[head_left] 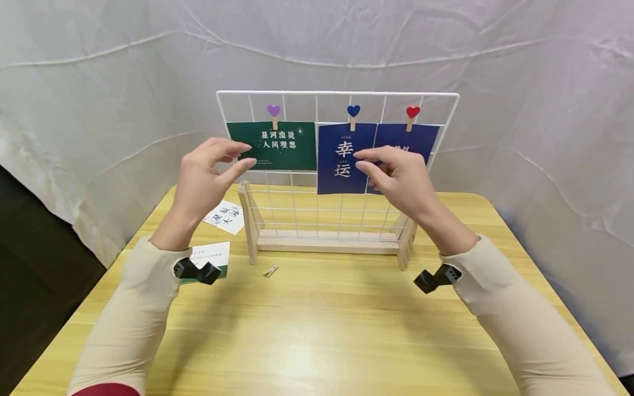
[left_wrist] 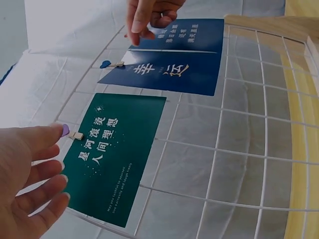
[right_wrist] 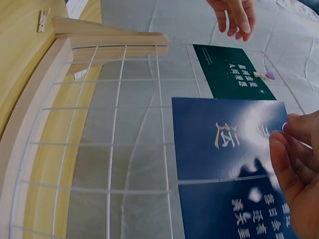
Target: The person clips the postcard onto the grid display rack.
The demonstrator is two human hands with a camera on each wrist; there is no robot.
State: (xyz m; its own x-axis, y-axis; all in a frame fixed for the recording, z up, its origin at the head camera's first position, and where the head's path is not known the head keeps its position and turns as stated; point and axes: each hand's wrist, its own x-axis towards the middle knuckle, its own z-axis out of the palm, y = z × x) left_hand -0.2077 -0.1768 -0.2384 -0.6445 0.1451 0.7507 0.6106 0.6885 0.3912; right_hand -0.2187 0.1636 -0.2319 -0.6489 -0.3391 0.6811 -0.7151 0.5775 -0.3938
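My left hand (head_left: 205,173) is held up in front of the left end of a green card (head_left: 297,160), thumb and fingers apart with nothing between them. A purple heart clothespin (head_left: 274,113) clips that card to a white wire grid (head_left: 327,212). Before the two blue cards is my right hand (head_left: 401,179), its thumb and fingertips slightly apart and holding nothing. A blue heart clothespin (head_left: 353,113) fastens the nearer-to-middle blue card (head_left: 329,181). On the right, a red heart clothespin (head_left: 413,114) fastens the other blue card (head_left: 428,136), partly hidden by my right hand.
The grid stands in a wooden base (head_left: 327,245) on a wooden table (head_left: 307,330). A small clothespin (head_left: 271,270) lies in front of it. Two loose cards lie at the left, a white one with dark writing (head_left: 227,218) and another white-faced card (head_left: 215,253) partly behind my left wrist.
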